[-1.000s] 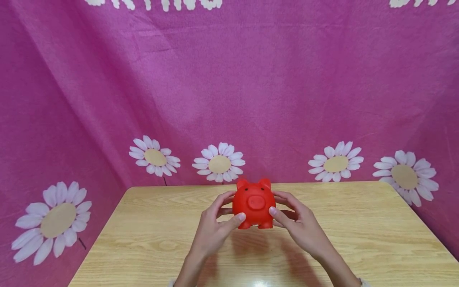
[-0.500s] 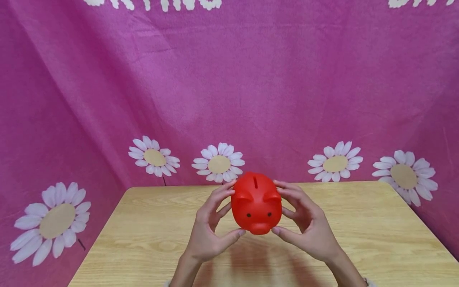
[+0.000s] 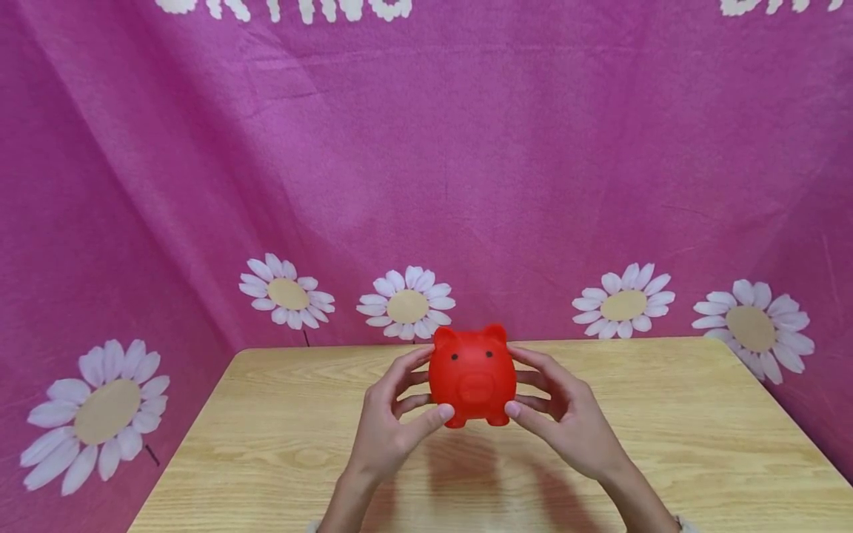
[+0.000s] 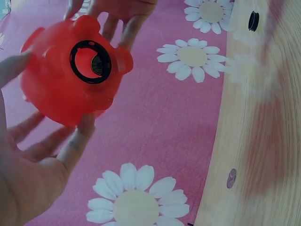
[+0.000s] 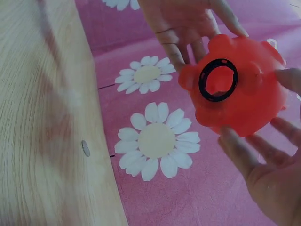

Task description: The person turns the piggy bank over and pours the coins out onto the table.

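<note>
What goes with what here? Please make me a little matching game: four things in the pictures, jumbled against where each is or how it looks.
Things:
1. Piggy bank
2. Black ring
3. Black cap
4. Cloth

Places and looks:
A. Resting on the tabletop
B. Pink, with white flowers
C. Around the hole underneath
D. Held up between left hand and right hand

Right pairs: 1-D, 2-C, 3-A, 4-B.
</note>
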Available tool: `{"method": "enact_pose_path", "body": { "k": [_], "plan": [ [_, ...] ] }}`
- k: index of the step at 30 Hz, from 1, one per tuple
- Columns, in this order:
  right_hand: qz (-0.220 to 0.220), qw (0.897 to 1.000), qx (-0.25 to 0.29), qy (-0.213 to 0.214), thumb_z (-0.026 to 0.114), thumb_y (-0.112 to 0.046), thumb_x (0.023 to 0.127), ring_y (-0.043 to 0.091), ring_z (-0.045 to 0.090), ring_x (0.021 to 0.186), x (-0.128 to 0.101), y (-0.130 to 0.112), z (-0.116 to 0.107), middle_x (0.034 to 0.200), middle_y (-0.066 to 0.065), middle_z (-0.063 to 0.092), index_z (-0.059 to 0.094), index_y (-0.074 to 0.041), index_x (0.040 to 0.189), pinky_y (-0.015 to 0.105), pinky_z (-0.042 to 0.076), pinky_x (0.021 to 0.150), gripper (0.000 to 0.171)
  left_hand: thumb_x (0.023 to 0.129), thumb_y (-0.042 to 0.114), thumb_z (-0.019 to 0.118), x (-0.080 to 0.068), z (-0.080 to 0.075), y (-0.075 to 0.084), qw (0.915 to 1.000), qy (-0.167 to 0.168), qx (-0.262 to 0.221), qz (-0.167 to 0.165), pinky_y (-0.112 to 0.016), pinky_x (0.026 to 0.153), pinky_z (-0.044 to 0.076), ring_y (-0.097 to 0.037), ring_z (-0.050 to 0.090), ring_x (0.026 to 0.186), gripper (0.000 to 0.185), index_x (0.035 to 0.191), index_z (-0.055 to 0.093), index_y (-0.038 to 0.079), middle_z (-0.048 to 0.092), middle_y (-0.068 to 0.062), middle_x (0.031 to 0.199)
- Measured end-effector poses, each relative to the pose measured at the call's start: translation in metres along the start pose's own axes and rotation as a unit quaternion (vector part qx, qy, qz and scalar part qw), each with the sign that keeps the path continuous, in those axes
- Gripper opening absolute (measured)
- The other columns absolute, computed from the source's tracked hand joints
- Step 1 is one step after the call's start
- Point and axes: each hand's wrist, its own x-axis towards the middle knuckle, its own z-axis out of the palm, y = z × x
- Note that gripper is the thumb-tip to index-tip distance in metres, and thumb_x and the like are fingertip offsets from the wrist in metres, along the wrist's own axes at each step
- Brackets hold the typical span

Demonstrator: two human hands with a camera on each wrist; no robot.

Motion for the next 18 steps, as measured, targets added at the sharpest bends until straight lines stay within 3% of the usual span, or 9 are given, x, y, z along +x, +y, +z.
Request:
{"method": "enact_pose_path", "body": {
  "k": [5, 10, 18],
  "plan": [
    [0.07, 0.997, -0.028, 0.016, 0.074, -0.011, 0.101, 0.012, 0.076, 0.111, 0.0, 0.0, 0.003, 0.145, 0.012, 0.066, 0.061, -0.015, 0.15, 0.031, 0.067, 0.086, 0.051, 0.095, 0.021, 0.081, 0.0, 0.003, -0.002, 0.9971, 0.023, 0.013, -0.071, -0.031, 0.081, 0.068, -0.027, 0.077, 0.107, 0.053, 0.146, 0.064, 0.022, 0.07, -0.01, 0.138],
    [0.127, 0.991, -0.034, 0.029, 0.073, -0.018, 0.103, 0.017, 0.08, 0.099, 0.001, 0.002, 0.007, 0.14, 0.027, 0.067, 0.062, -0.008, 0.147, 0.033, 0.068, 0.081, 0.046, 0.099, 0.028, 0.078, 0.0, 0.006, -0.005, 0.9913, 0.028, 0.024, -0.126, -0.034, 0.071, 0.068, -0.02, 0.08, 0.089, 0.048, 0.144, 0.065, 0.015, 0.074, -0.018, 0.131],
    [0.196, 0.979, -0.047, 0.034, 0.071, -0.03, 0.105, 0.021, 0.08, 0.089, 0.003, 0.003, 0.011, 0.133, 0.025, 0.07, 0.063, -0.01, 0.146, 0.035, 0.069, 0.076, 0.046, 0.101, 0.039, 0.074, 0.001, 0.007, -0.007, 0.9844, 0.018, 0.041, -0.17, -0.044, 0.068, 0.069, -0.022, 0.08, 0.08, 0.052, 0.143, 0.065, 0.01, 0.077, -0.022, 0.125]
  ]
}}
